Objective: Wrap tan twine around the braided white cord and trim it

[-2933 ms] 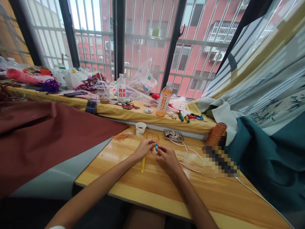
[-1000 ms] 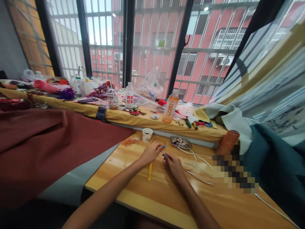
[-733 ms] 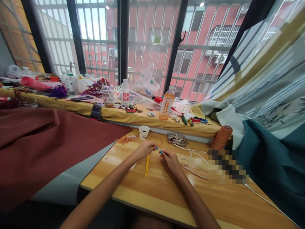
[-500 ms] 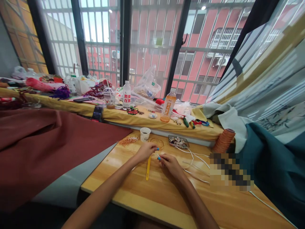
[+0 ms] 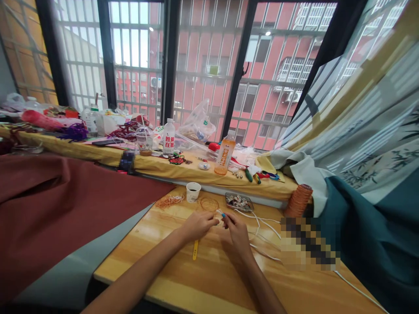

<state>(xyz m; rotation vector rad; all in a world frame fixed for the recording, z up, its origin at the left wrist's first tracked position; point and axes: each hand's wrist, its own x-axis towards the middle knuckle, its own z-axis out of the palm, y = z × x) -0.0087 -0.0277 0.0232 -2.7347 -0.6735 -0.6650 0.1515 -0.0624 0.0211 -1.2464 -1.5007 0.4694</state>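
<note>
L hand (image 5: 196,224) & R hand (image 5: 236,230) close together, fingertips pinched.

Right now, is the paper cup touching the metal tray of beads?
Apart. The head view shows bare wooden tabletop and a coil of orange cord between the paper cup and the metal tray.

Clear water bottle (image 5: 168,138) on yellow-covered sill: white label, red Chinese characters, too small to read surely. Orange drink bottle (image 5: 224,155): label print illegible. Plastic bag (image 5: 197,123): green mark, unreadable.
</note>
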